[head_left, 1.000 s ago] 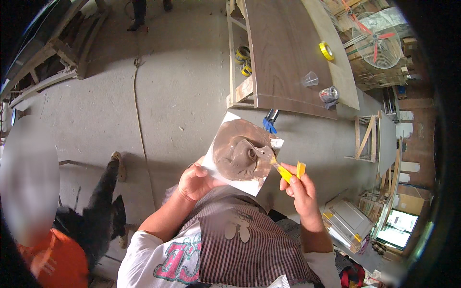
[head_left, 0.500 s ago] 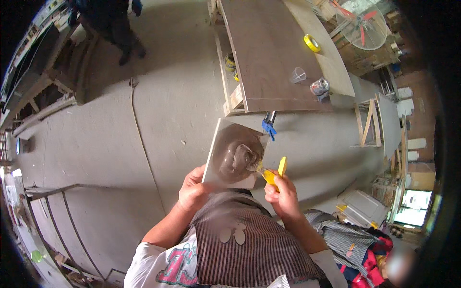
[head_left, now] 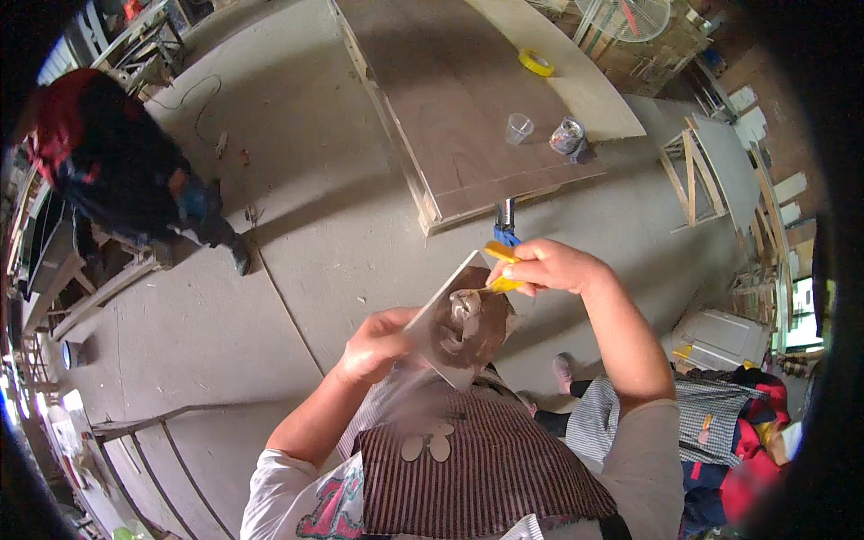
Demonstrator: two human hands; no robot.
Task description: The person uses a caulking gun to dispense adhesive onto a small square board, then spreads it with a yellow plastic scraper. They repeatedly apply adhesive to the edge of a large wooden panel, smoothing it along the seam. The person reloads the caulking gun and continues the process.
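My left hand (head_left: 378,346) grips the edge of a pale flat board (head_left: 448,286), held tilted in front of my striped apron. Brown paste (head_left: 489,335) is smeared over the board's face, with a thick lump near its middle. In my right hand (head_left: 556,267) is a putty knife (head_left: 507,284) with a yellow handle, its blade in the lump and partly covered by paste. A second yellow handle-like piece (head_left: 500,252) sticks out above the thumb of that hand; what it belongs to is hidden.
Ahead stands a table with a brown panel (head_left: 441,108), a clamp (head_left: 506,216) at its near end. On it are yellow tape (head_left: 536,62), a clear cup (head_left: 519,129) and a smeared can (head_left: 567,135). One person (head_left: 117,162) is at left, another (head_left: 711,418) close at right.
My right hand has risen and turned over the board, bringing the putty knife to its far side. The board is tilted more. A person at far left has come closer; the view has shifted.
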